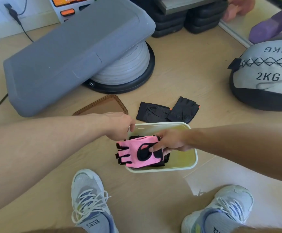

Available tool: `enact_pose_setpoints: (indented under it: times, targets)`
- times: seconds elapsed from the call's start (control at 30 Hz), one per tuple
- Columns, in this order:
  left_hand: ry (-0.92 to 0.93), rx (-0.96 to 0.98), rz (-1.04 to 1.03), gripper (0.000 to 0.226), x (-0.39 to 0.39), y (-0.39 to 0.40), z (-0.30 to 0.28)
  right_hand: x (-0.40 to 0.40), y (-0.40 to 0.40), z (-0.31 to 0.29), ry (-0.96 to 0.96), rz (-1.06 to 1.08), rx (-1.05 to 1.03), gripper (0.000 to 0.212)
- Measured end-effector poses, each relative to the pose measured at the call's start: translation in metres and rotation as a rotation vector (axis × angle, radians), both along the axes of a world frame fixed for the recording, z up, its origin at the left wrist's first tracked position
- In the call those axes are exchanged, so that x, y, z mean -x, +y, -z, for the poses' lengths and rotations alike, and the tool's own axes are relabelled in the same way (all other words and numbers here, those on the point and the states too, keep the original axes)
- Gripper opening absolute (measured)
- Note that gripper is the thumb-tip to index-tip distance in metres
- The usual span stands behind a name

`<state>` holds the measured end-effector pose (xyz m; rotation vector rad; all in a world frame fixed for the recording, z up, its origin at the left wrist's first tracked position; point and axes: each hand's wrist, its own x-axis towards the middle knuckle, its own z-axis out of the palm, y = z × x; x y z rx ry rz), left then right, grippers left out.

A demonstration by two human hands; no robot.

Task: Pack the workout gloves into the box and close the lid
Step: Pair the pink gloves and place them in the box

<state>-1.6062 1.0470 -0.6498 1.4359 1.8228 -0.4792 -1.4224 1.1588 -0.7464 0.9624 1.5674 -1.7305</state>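
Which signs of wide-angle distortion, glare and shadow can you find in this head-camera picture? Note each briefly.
Head view: the forearms balloon toward the edges, wide-angle stretch; a bright sunlit patch on the floor near the right shoe; the right hand looks darker than the left hand; the pink glove is sharp, while the dumbbells look soft.

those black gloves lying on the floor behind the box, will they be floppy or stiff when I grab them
Probably floppy: the black gloves lie flat and creased on the floor like thin fabric. Likely light too, so a pinch should lift one. They overlap, so grabbing one may drag the other along.
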Motion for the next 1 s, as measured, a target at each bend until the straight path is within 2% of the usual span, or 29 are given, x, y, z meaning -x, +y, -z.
enact_pose_setpoints:
  times: [0.1, 0.17, 0.27, 0.5, 0.63, 0.77, 0.83, 0.9, 1.0]
  targets:
    - [0.005, 0.001, 0.001, 0.051, -0.001, -0.001, 0.004, -0.005, 0.0, 0.024, -0.159, 0.048, -0.292, 0.04]
    - [0.007, 0.004, 0.003, 0.051, -0.001, -0.002, 0.006, -0.01, -0.001, 0.035, -0.223, 0.109, -0.311, 0.048]
    - [0.013, 0.002, 0.006, 0.05, 0.0, -0.003, 0.01, -0.013, 0.0, 0.037, -0.219, 0.169, -0.308, 0.048]
    - [0.009, -0.022, 0.005, 0.047, -0.002, -0.003, 0.009, -0.012, 0.003, 0.012, -0.344, -0.109, -0.596, 0.039]
    - [0.01, -0.045, -0.009, 0.049, -0.001, -0.002, 0.009, -0.009, -0.003, 0.009, -0.206, -0.271, -0.841, 0.03]
    - [0.022, -0.063, -0.022, 0.048, -0.002, -0.002, 0.012, -0.009, -0.023, 0.016, 0.052, -0.397, -0.923, 0.022]
    - [0.028, -0.071, -0.02, 0.048, -0.003, -0.002, 0.013, -0.006, -0.029, 0.02, 0.168, -0.549, -1.067, 0.026]
    - [0.034, -0.074, -0.013, 0.049, -0.003, -0.002, 0.013, -0.003, -0.031, 0.025, 0.266, -0.771, -1.151, 0.04]
    - [0.036, -0.068, -0.002, 0.05, -0.004, -0.003, 0.014, -0.003, -0.027, 0.035, 0.236, -1.118, -1.061, 0.065]
